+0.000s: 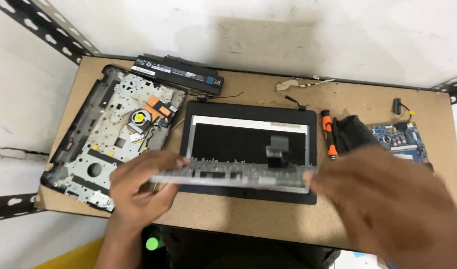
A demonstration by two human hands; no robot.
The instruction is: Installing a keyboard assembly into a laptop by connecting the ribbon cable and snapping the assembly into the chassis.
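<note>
Both hands hold a flat grey keyboard panel (pixel 233 175) level above the bench (pixel 268 219), over the near edge of a black laptop lid frame (pixel 248 142). The left hand (pixel 141 187) is closed on the panel's left end, fingers curled over its top edge. The right hand (pixel 388 199), blurred, meets the panel's right end; its grip cannot be made out. A stripped laptop base (pixel 113 139) lies to the left, a battery pack (pixel 181 73) behind it, an orange-handled screwdriver (pixel 329 133) and a blue circuit board (pixel 400 142) to the right.

Laptop base (pixel 108 134), battery (pixel 178 73), screwdriver (pixel 328 133), circuit board (pixel 400 142)
</note>
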